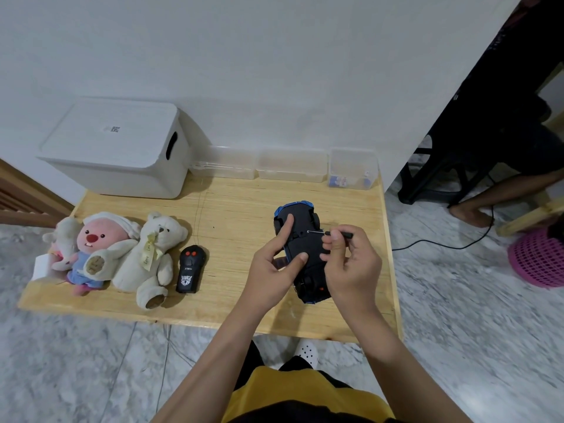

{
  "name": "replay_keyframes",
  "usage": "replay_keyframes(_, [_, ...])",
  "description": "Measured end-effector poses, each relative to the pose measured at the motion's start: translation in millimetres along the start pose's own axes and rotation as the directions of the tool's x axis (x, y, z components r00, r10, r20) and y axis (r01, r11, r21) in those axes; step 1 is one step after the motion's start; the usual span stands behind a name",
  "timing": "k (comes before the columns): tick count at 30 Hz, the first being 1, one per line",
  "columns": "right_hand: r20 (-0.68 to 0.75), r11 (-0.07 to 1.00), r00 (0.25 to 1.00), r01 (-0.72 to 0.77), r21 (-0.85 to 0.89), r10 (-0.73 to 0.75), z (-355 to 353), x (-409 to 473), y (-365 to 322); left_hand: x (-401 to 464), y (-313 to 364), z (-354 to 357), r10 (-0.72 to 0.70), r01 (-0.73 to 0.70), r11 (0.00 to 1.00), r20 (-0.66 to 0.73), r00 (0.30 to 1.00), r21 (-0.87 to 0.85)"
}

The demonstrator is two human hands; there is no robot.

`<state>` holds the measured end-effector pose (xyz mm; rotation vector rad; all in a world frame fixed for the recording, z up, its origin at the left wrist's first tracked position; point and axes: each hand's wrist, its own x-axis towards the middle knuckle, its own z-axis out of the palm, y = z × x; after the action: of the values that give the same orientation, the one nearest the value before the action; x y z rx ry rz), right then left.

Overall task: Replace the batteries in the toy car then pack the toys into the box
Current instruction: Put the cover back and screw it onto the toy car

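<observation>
The blue toy car (300,239) lies upside down on the wooden table (232,215), black underside up. My left hand (274,267) grips its left side, with a finger and the thumb pressed on the underside. My right hand (351,264) pinches a small black screwdriver (335,233) whose thin tip touches the underside near the far wheels. A black remote control (189,270) lies left of the car. Three plush toys lie at the table's left: a white bear (152,257), a pink-faced one (94,248) and a small pale one (62,242). The white lidded box (116,148) stands at the back left.
Three clear plastic containers (290,164) line the wall behind the car; the right one (352,169) holds small blue and white items. A person's foot (467,213), a black cable (442,244) and a pink basket (537,257) are on the floor to the right.
</observation>
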<state>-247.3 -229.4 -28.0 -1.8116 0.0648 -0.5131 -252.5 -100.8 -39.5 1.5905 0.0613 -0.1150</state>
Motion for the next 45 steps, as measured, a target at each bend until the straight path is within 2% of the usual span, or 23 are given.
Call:
replay_keyframes(5, [0.126,0.959,0.978,0.193,-0.208,-0.169,-1.0,18.7,-0.3,-1.3,-1.9,-2.3,-0.011,0.011,1.000,-0.009,1.000,0.002])
replay_keyframes(11, [0.145,0.958,0.973,0.207,-0.198,-0.180,-4.5,27.0,-3.4,-2.7,4.0,-2.9,-0.031,0.030,0.996,-0.015,0.999,-0.089])
replay_keyframes(18, [0.219,0.883,0.922,0.373,-0.285,-0.319,-1.1,25.5,-6.2,-5.1,4.0,-3.0,-0.029,0.029,0.997,-0.001,1.000,-0.068])
replay_keyframes(25, [0.240,0.928,0.921,0.345,-0.137,-0.307,-2.7,35.3,-15.1,-6.5,9.7,-5.5,-0.045,0.046,0.993,0.008,0.999,-0.104])
replay_keyframes(29, [0.180,0.950,0.941,0.303,-0.077,-0.286,-3.4,35.1,-20.0,-8.1,10.7,-5.2,-0.067,0.068,0.990,0.019,0.998,-0.123])
replay_keyframes(32, [0.119,0.934,0.932,0.352,-0.058,-0.344,-5.1,35.8,-19.4,-8.4,12.0,-4.3,-0.080,0.082,0.989,0.021,0.997,-0.123])
replay_keyframes(36, [0.127,0.908,0.903,0.417,-0.031,-0.410,-7.4,38.0,-12.9,-7.6,13.5,-4.9,-0.096,0.097,0.985,0.013,0.995,-0.140])
replay_keyframes(40, [0.146,0.940,0.928,0.338,0.051,-0.342,-9.0,37.7,-15.1,-6.1,14.9,-3.9,-0.105,0.105,0.983,0.006,0.994,-0.151])
replay_keyframes(45, [0.192,0.950,0.931,0.303,0.073,-0.311,-11.0,42.5,-20.8,-3.7,16.2,-2.0,-0.118,0.117,0.981,0.004,0.993,-0.153])
